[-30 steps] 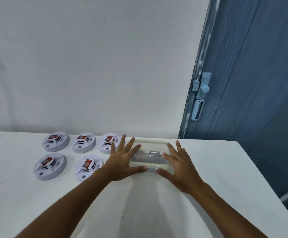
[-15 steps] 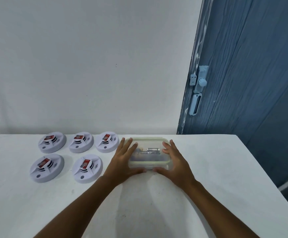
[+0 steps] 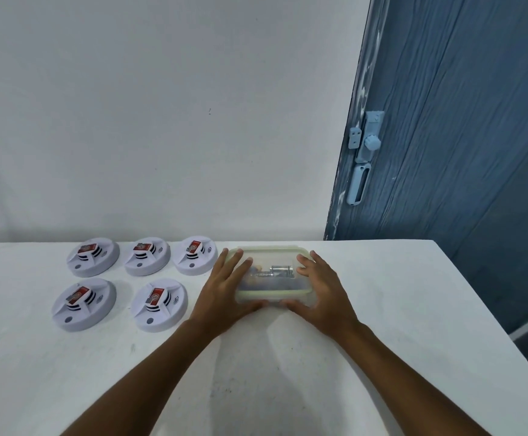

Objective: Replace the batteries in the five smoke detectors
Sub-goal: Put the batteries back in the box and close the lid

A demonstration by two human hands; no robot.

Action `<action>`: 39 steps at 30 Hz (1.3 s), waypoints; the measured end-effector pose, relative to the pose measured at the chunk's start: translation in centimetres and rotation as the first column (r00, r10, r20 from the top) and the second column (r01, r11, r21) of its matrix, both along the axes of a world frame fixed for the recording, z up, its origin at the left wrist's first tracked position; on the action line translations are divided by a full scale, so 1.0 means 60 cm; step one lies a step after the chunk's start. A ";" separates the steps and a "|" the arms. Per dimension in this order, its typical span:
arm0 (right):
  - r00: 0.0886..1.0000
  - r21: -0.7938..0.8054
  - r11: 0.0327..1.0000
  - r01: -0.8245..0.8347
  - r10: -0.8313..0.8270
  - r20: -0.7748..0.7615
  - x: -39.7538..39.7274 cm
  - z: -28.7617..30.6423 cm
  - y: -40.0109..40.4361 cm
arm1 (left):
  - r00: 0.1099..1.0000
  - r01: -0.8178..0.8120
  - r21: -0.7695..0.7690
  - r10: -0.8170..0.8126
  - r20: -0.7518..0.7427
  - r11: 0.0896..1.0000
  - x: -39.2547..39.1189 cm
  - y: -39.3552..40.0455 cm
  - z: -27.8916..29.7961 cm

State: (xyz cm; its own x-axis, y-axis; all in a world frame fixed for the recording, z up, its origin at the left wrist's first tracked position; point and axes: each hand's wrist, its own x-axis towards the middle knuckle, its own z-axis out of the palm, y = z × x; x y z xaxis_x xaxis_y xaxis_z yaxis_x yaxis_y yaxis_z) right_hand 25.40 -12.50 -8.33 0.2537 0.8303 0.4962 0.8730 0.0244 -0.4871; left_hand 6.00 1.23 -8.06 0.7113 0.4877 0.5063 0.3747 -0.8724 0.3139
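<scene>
A clear lidded plastic container (image 3: pixel 273 280) sat on the white table (image 3: pixel 382 309), just right of the five smoke detectors (image 3: pixel 158 305) laid out in two rows — three far, two near. Each detector showed a red-labelled battery (image 3: pixel 157 296) in its middle. Through the lid, metal-cased cells (image 3: pixel 280 271) could be made out; how many could not be told.

The left hand (image 3: pixel 223 294) clasped the container's left end, fingers lying over the lid and thumb along the near wall. The right hand (image 3: pixel 324 292) mirrored it on the right end, so both were wrapped round the box.

The box looked light and stiff, but its smooth walls would likely be slippery, and loose cells inside would roll and shift the weight if it tilted. Holding it by the short ends, low on the walls, seemed soundest — with the lid's rim or corner as the place to pry. The detectors looked like rigid, light plastic shells, probably best held by the rim.
</scene>
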 end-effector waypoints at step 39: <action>0.976 -0.057 0.998 -0.033 0.019 -0.216 -0.030 0.020 -0.060 | 0.921 -0.090 -0.459 -0.101 -0.376 0.884 0.023 -0.024 0.061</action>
